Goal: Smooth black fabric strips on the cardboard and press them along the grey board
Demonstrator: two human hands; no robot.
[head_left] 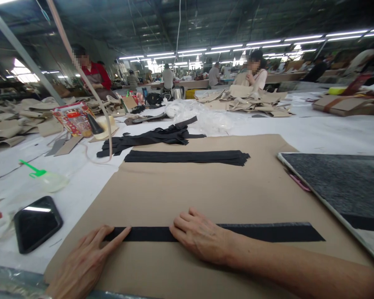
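A long black strip (149, 234) lies flat across a brown sheet in front of me, with a greyish edge along its upper right side. My left hand (89, 257) rests at the strip's left end, thumb and fingers spread, with fingertips touching it. Farther right, my right hand (201, 236) is closed over the middle of the strip, its fingers bent and pressed down; the fingertips are partly hidden. The strip's slanted right end shows beyond my right forearm.
Beyond the strip lies a neat black stack (187, 157), with a loose black pile (152, 137) behind it. A phone (38, 224) and a green-topped bottle (51, 179) are left. A grey-topped board (345, 182) borders the brown sheet (187, 187) at right. Several people work farther back.
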